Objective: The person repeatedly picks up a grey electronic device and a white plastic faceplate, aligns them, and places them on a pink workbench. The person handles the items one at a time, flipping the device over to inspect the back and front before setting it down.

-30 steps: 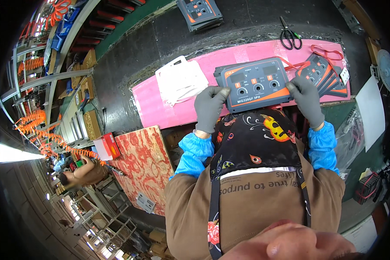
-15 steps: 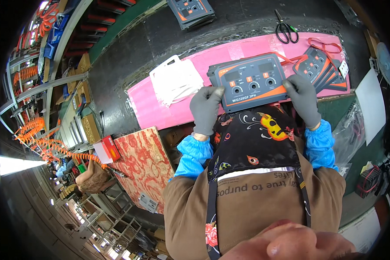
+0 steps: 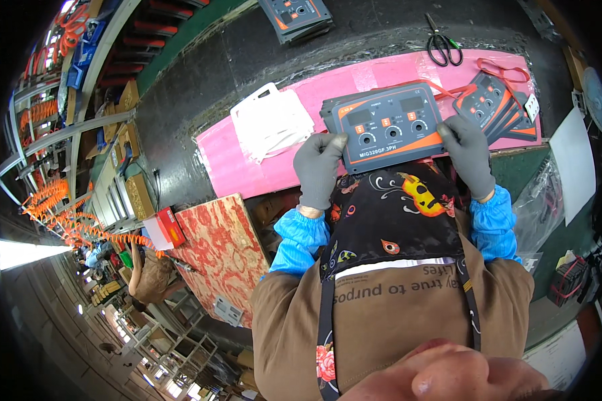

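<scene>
Between my two grey-gloved hands is a grey and orange control panel faceplate point(image 3: 389, 130), its face toward me, tilted over the near edge of a pink mat point(image 3: 211, 160). My left hand point(image 3: 318, 164) pinches its left edge with thumb and fingers. My right hand point(image 3: 467, 152) grips the right edge the same way. Just behind it lie more dark panels point(image 3: 329, 107), mostly hidden. A stack of white sheets with cut-outs point(image 3: 271, 123) rests left of my left hand. Beyond my right hand, similar panels point(image 3: 491, 100) are fanned out beside a red strap point(image 3: 502, 70).
Black-handled scissors point(image 3: 441, 48) lie past the mat on the dark table point(image 3: 201, 80). Another panel stack point(image 3: 294, 19) sits at the far edge. A red-patterned board point(image 3: 221, 247) with a red box point(image 3: 170, 228) is at left. Another person point(image 3: 152, 274) bends at far left.
My hands and the faceplate stay almost still. The person at far left has bent lower.
</scene>
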A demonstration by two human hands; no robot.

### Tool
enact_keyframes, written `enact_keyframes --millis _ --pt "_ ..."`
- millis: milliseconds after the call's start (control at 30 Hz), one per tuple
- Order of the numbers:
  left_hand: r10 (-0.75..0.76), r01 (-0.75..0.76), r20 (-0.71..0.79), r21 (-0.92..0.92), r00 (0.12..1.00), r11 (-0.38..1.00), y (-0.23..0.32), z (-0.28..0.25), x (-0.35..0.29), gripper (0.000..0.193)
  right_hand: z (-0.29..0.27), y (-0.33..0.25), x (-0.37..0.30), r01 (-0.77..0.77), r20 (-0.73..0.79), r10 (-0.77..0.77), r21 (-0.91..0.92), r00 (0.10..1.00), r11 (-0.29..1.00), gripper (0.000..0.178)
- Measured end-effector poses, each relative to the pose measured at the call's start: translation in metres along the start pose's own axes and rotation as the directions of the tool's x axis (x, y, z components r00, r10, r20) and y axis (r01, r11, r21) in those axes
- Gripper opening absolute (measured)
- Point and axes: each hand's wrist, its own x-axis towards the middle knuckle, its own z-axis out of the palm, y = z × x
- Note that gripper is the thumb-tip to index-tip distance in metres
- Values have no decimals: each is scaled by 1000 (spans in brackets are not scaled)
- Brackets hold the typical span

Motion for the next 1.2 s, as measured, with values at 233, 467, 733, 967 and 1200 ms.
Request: enact_keyframes --millis 233,467,733,967,1200 --pt "43 -43 0 26 999 999 -4 -1 1 26 1 -2 1 7 -9 -7 -2 1000 1000 19" --pt "87 -87 5 8 996 996 -4 0 1 26 1 -3 1 38 -22 -38 -16 999 999 19" --pt "59 -59 7 30 998 998 -4 -1 2 25 2 -2 0 9 -29 -9 -12 1000 1000 19" --pt "65 -65 14 18 998 998 -3 -1 3 26 1 -3 2 22 -21 -23 -22 1000 1000 19" --pt "60 -61 15 10 998 998 -3 -1 3 25 0 -7 2 16 -33 -16 8 999 1000 18"
